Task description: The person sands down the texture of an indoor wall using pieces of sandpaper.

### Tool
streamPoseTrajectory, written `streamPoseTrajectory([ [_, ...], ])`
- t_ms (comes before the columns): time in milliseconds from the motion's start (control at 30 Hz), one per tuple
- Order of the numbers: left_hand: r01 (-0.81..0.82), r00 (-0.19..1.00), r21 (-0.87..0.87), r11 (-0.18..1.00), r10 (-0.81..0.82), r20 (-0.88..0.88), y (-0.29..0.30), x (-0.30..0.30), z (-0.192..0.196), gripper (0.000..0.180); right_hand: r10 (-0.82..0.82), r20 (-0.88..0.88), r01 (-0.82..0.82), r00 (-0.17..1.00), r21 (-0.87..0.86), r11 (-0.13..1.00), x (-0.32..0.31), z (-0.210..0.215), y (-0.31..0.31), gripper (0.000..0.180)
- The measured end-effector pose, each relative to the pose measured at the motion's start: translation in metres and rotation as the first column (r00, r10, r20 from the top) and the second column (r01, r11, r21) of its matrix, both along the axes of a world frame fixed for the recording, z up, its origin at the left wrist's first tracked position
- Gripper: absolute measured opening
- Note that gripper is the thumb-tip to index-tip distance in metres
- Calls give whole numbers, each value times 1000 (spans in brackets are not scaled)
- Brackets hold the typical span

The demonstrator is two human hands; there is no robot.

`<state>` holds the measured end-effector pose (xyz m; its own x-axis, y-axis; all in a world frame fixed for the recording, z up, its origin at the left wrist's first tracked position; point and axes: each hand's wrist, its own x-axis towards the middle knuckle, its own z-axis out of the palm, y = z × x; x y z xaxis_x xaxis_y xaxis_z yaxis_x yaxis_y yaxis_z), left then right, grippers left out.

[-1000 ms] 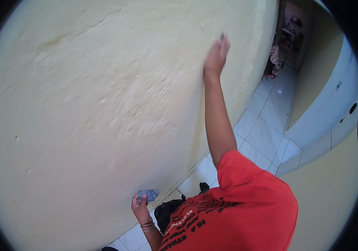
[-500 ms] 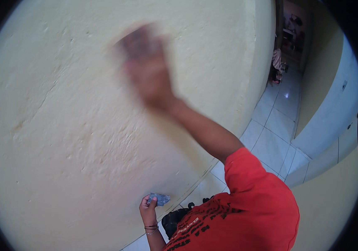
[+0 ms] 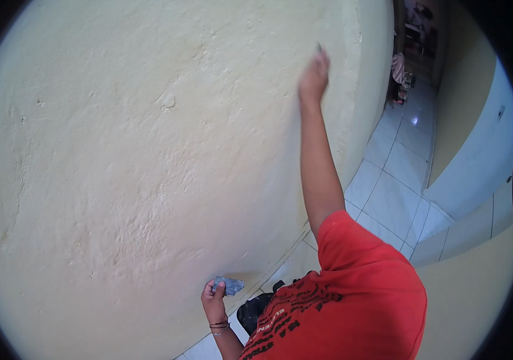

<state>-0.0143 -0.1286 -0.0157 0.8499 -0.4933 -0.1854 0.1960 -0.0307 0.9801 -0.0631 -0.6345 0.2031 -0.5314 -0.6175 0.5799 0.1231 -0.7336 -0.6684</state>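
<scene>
My left hand [image 3: 213, 303] is low in front of me, with thumb and fingers pinching a blue-grey folded piece [image 3: 230, 286] that looks like sandpaper. My right hand [image 3: 314, 81] is stretched far up and to the right against the cream wall [image 3: 148, 150], slightly blurred. A small dark grey-green edge of some flat piece [image 3: 319, 47] sticks out past its fingertips; most of it is hidden by the hand. The wall's surface is uneven, with bumps, pits and rough patches in the middle and lower left.
A tiled floor [image 3: 391, 201] runs along the wall's foot and into a passage at the far right. Clothing and other items [image 3: 399, 78] stand at the passage's end. A pale blue-white wall [image 3: 484, 144] borders its right side.
My right hand has swung to the right across the wall, from upper middle to near its right edge. The left hand still holds its piece in almost the same place. The view has shifted slightly.
</scene>
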Motion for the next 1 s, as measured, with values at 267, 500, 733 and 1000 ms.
streamPoseTrajectory([
  [267,-50,997,-15,999,49,-67,-6,-5,-8,22,261,346,-411,901,495,765,-38,-55,-111,42],
  [500,-55,997,-41,998,52,-50,-11,-7,-2,19,-73,-449,-250,891,-617,746,13,149,135,42],
  [733,-48,999,-36,998,47,-17,-15,-6,3,21,-166,-535,-509,829,-843,174,41,128,258,26],
  [1000,-59,997,-48,997,57,-53,-16,1,-10,22,104,-193,-177,976,-415,892,-2,192,41,37],
])
